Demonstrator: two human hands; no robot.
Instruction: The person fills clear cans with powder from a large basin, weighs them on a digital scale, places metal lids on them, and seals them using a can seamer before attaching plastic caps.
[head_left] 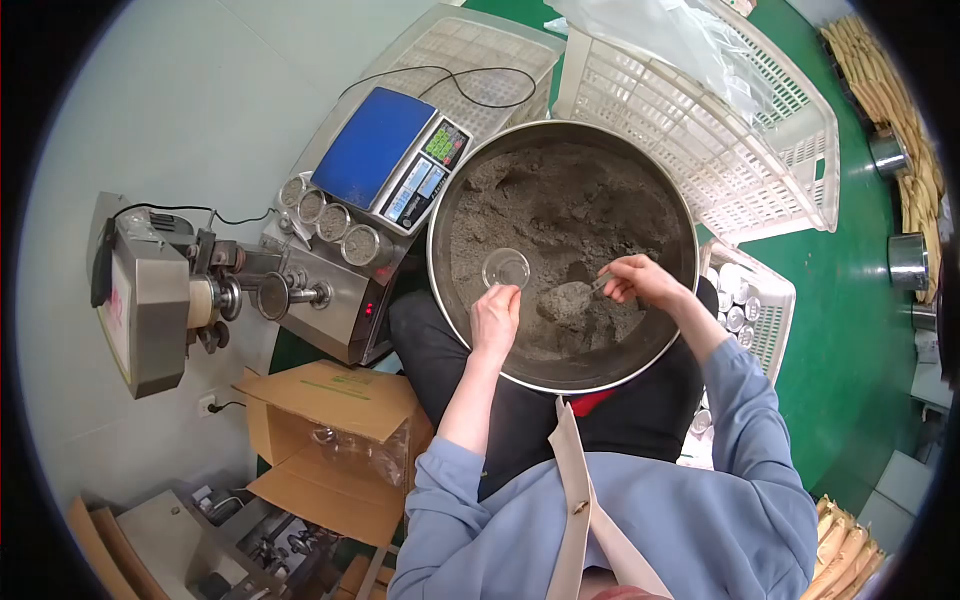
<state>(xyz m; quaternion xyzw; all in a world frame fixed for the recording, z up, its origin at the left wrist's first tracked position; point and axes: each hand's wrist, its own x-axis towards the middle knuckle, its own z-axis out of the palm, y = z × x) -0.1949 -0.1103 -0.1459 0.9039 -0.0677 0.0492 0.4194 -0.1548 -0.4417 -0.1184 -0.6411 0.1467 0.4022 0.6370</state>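
A large round metal tub (437, 255) of grey-brown powder (560, 190) sits at my lap. My left hand (495, 322) is closed on a clear round jar (506, 268), held over the left part of the powder; its contents are hard to make out. My right hand (642, 280) grips the handle of a scoop (598, 284) low over the powder, right of the jar. Grey powder is heaped on the scoop's bowl, which hides most of it.
Left of the tub stands a scale (375, 148) with lit displays, beside several filled jars (360, 245). A metal machine (215, 290) is further left, above an open cardboard box (330, 400). White crates (680, 130) stand behind; a basket of cans (770, 310) is at right.
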